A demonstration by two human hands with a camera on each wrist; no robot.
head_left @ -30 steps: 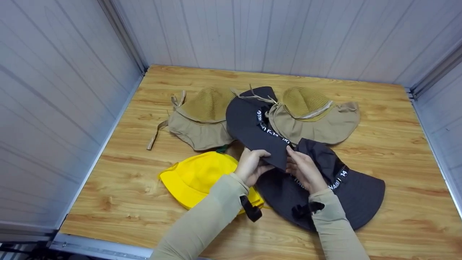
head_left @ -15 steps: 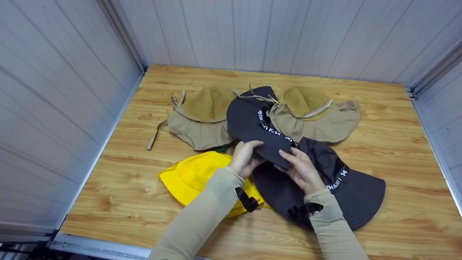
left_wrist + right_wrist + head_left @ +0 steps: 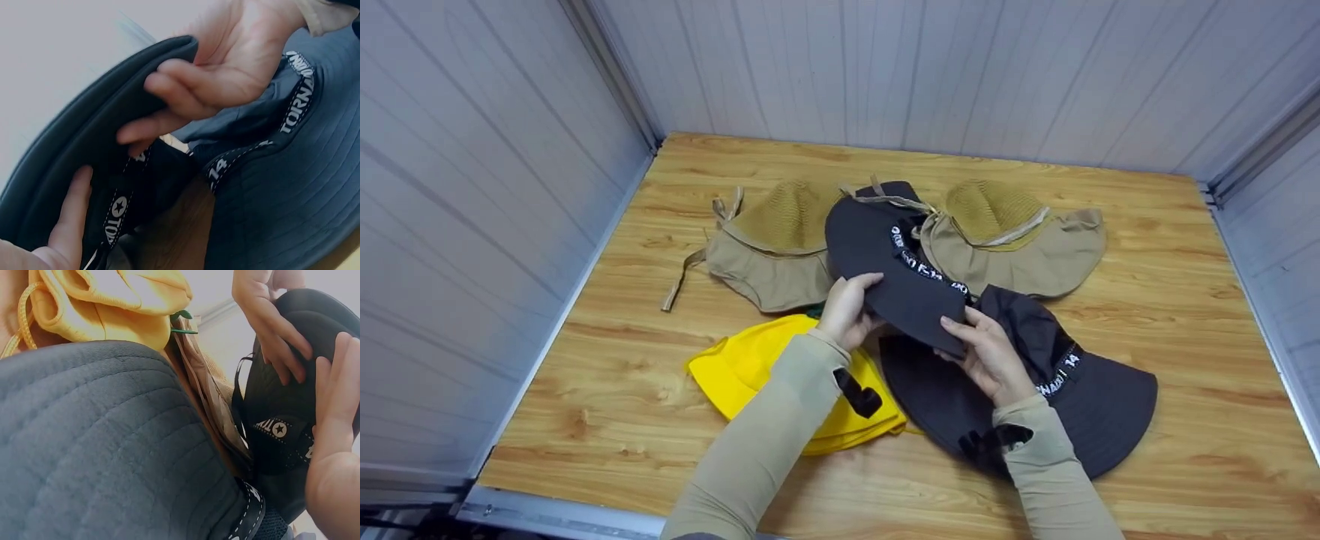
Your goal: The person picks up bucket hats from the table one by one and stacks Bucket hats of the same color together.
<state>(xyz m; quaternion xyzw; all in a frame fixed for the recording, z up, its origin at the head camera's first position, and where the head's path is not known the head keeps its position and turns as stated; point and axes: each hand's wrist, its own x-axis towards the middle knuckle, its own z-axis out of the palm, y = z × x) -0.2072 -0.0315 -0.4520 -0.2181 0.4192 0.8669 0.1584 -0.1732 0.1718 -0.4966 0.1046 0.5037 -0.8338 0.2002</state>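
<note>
Both hands hold a dark grey bucket hat [image 3: 877, 240] with a white-lettered black band, its brim folded double. My left hand [image 3: 846, 313] grips the brim's near left edge, thumb on top. My right hand [image 3: 994, 354] pinches the right end of the brim. In the left wrist view, fingers of the right hand [image 3: 236, 67] lie under the folded brim. From the right wrist, the left hand's fingers [image 3: 287, 343] show on the hat's underside. A second dark bucket hat [image 3: 1110, 405] lies under the right forearm. Yellow hats [image 3: 735, 375] lie stacked beneath the left forearm.
Two tan hats with woven crowns lie farther back, a left one [image 3: 795, 217] and a right one [image 3: 997, 210], with loose straps trailing. Pale panels [image 3: 840, 75] wall in the wooden table [image 3: 607, 375] at the back and sides.
My left hand has slid left and away along the brim, apart from the right hand. My right thumb has moved onto the top of the brim. The other hats stay in place.
</note>
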